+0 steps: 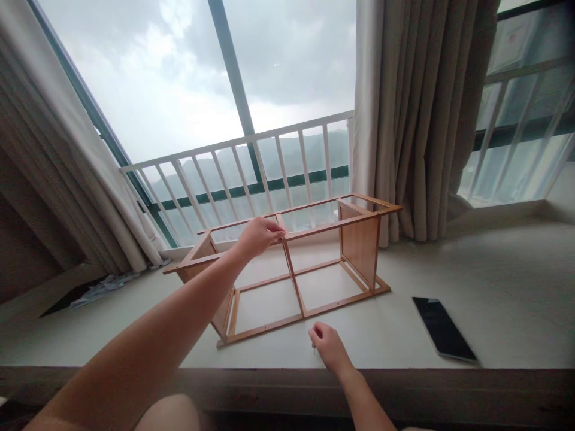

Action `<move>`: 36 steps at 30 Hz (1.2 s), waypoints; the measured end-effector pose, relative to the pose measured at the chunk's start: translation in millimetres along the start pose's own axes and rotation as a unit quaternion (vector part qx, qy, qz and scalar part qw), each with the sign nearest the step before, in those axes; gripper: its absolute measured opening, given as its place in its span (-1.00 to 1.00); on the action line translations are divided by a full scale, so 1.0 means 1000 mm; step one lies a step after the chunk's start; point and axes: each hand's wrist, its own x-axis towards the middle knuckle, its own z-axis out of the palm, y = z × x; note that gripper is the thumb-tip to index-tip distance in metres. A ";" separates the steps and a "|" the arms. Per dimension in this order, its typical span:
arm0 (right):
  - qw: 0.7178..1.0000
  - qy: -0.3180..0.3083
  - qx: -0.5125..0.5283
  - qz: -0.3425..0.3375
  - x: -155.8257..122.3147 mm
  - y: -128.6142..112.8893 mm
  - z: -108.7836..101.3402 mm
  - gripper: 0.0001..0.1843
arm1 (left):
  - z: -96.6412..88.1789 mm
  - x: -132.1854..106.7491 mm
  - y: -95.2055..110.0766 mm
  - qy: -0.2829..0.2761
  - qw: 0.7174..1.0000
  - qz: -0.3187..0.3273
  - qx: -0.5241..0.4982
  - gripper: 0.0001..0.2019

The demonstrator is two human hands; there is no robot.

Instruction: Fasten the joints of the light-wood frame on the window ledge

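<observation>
A wooden rack frame (359, 248) lies on its side on the white window ledge, with slatted rails, a solid panel at each end and a thin middle post (291, 272). My left hand (259, 236) reaches across to the upper near rail, its fingertips pinched together where the middle post meets it. Whatever is between those fingertips is too small to make out. In front of the frame, apart from it, my right hand (330, 347) is closed in a pinch. A small, thin, light-coloured piece, perhaps a screw, pokes out below its fingers.
A dark-screened phone (444, 328) lies on the ledge (507, 293) to the right. Behind the frame stand a white railing (305, 158) and a window. Curtains (413, 120) hang on both sides. A grey cloth (101, 290) lies at the left.
</observation>
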 end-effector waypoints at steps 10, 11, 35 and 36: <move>1.000 -0.005 -0.003 -0.001 -0.004 0.002 -0.001 -0.70 | 0.000 -0.004 0.007 0.028 0.992 0.013 0.120 -0.78; 1.000 -0.005 -0.003 -0.001 -0.004 0.002 -0.001 -0.70 | 0.000 -0.005 0.008 0.032 0.990 0.021 0.137 -0.78; 1.000 -0.022 -0.006 -0.005 -0.012 0.000 -0.004 -0.71 | 0.002 -0.032 -0.001 0.014 0.936 0.185 0.301 -0.73; 1.000 -0.021 -0.006 -0.006 -0.013 0.000 -0.004 -0.71 | 0.001 -0.033 -0.002 0.017 0.934 0.191 0.302 -0.72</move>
